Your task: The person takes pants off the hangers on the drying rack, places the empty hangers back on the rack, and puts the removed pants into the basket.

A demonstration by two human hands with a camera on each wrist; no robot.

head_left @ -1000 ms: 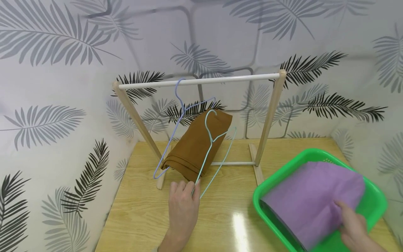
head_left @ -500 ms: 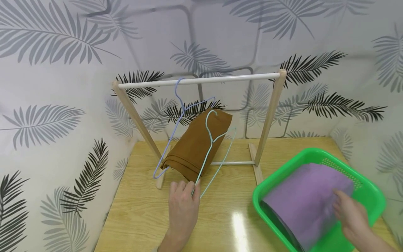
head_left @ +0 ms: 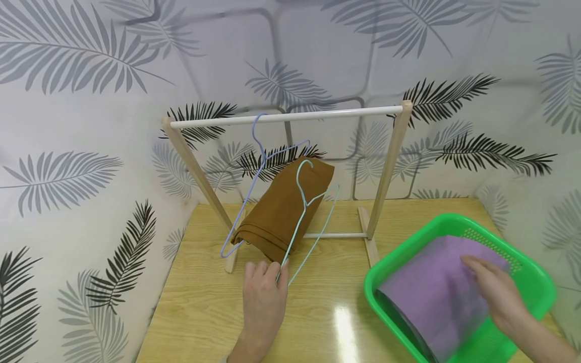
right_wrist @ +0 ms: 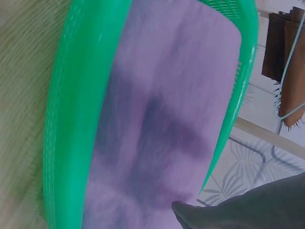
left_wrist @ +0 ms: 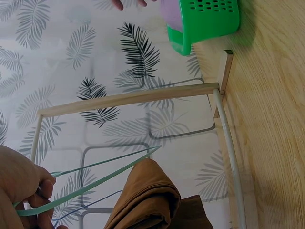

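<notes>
My left hand (head_left: 265,302) grips the lower corner of a mint-green clothes hanger (head_left: 300,227), its hook upright in front of the rack. In the left wrist view the fingers of my left hand (left_wrist: 24,186) curl round the hanger wire. Behind it, folded brown cloth (head_left: 283,206) hangs over a lilac-blue hanger (head_left: 247,201) hooked on the rack's rail. On the right, my right hand (head_left: 497,292) is over a folded purple cloth (head_left: 436,292) with fingers extended. That cloth lies in a green plastic basket (head_left: 542,287). Whether the fingertips touch it is hard to tell.
A small rack with a white top rail (head_left: 336,113) and wooden legs stands at the back of the wooden table (head_left: 204,317). Patterned wall covering (head_left: 91,166) closes off the back and both sides. The basket takes up the table's right side.
My right hand has moved left and up over the purple cloth. The cloth's right edge has drawn in to the left, baring more of the basket. The left hand and its hanger stay still.
</notes>
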